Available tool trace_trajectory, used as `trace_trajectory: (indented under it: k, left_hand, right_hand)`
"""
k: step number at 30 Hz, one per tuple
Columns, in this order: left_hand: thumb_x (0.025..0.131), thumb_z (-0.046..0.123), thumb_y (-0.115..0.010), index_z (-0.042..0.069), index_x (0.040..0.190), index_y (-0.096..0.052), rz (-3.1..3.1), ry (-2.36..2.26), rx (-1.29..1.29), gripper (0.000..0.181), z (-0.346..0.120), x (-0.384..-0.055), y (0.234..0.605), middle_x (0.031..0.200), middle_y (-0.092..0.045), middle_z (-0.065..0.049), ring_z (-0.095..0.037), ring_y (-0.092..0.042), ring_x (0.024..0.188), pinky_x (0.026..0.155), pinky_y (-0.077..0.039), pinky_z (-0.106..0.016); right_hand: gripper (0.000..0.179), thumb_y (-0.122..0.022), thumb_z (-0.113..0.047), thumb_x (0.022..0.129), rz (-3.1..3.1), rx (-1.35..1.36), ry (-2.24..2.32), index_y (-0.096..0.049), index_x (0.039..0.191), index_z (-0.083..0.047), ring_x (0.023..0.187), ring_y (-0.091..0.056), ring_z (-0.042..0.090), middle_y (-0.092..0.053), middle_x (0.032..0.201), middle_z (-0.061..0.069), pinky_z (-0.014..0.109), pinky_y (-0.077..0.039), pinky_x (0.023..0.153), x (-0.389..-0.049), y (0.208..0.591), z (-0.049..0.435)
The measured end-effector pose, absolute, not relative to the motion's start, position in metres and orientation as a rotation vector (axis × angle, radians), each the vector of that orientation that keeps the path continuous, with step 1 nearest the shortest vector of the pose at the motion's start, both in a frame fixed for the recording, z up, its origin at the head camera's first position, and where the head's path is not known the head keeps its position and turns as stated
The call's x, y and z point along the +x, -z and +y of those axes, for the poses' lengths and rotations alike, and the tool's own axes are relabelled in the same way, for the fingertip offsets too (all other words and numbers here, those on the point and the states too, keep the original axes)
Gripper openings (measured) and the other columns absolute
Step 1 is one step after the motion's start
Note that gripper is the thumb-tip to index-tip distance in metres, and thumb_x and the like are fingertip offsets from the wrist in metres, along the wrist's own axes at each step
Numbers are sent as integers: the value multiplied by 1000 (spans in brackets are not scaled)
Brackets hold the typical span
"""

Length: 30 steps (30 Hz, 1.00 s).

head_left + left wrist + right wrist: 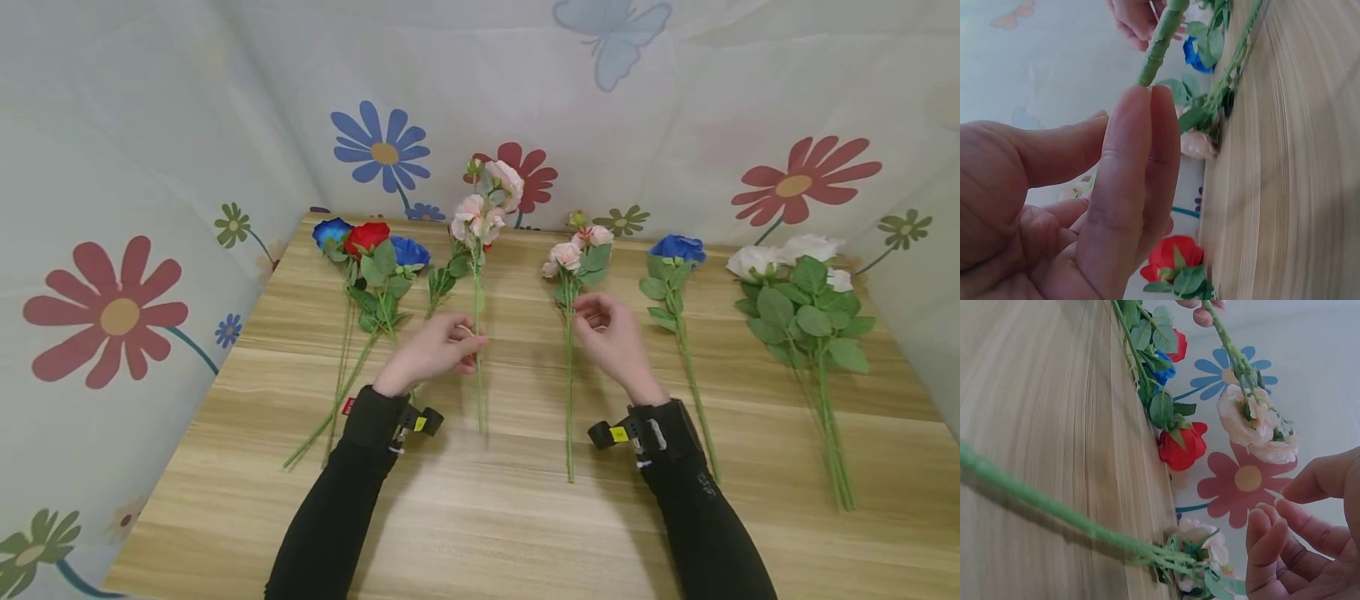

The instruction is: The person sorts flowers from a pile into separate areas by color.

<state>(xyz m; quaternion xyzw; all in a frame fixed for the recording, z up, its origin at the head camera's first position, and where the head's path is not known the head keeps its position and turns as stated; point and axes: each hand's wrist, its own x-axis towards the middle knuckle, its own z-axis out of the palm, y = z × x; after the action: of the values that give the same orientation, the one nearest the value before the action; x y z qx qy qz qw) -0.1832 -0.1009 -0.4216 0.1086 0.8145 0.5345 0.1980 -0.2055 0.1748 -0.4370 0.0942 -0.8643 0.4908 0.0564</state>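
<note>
My left hand (437, 347) pinches the green stem (1161, 47) of a spray of pale pink flowers (480, 218), which it holds raised above the table. The blooms point away from me. Another pink spray (567, 258) lies on the wood to the right, its long stem (1041, 500) running toward me. Just beside that stem is my right hand (613, 337), fingers loosely bent. In the right wrist view, thumb and fingertips (1266, 540) come close together and nothing shows between them.
Left on the wooden table (247, 500) lie a red rose (367, 237) and blue roses (409, 252). A single blue rose (677, 248) lies right of my right hand, and white roses (810, 250) lie farther right. A printed curtain (262, 100) hangs behind the table.
</note>
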Motion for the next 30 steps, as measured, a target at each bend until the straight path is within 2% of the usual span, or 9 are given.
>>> trace_trajectory:
  k: [7,11,20,27,30]
  left_hand:
    - [103,15,-59,2,108,-54,2256,-1507,326,15,-79,-180,424,108,-70,-27,-24,-73,81,82,-62,-43]
    - [103,16,-59,3,105,-54,2254,-1503,334,14,-66,-180,426,103,-71,-25,-19,-72,77,80,-63,-41]
    - [102,15,-60,1,105,-56,2223,-1521,343,15,-38,-178,433,97,-70,-24,-24,-72,74,75,-63,-39]
    - [102,14,-60,1,97,-59,2292,-1480,411,15,-18,-172,432,83,-66,-12,-34,-74,78,74,-63,-41]
    - [102,14,-60,2,94,-59,2302,-1472,432,14,-10,-171,432,79,-63,-7,-30,-73,73,72,-63,-41]
  right_hand:
    - [24,-56,-8,97,-2622,265,-1446,-66,115,6,81,-59,14,-66,100,21,13,-47,71,-202,432,186]
    - [23,-57,-7,96,-2623,262,-1408,-66,113,6,81,-59,11,-67,99,21,13,-47,72,-202,434,193]
    - [22,-57,-5,95,-2621,257,-1339,-66,111,7,80,-59,14,-68,97,21,11,-46,68,-201,437,205]
    - [22,-58,-10,97,-2638,236,-1320,-67,112,3,81,-60,14,-67,98,18,10,-47,69,-198,434,213]
    - [22,-58,-12,97,-2639,221,-1313,-67,112,2,81,-60,11,-68,98,18,10,-47,69,-197,432,214]
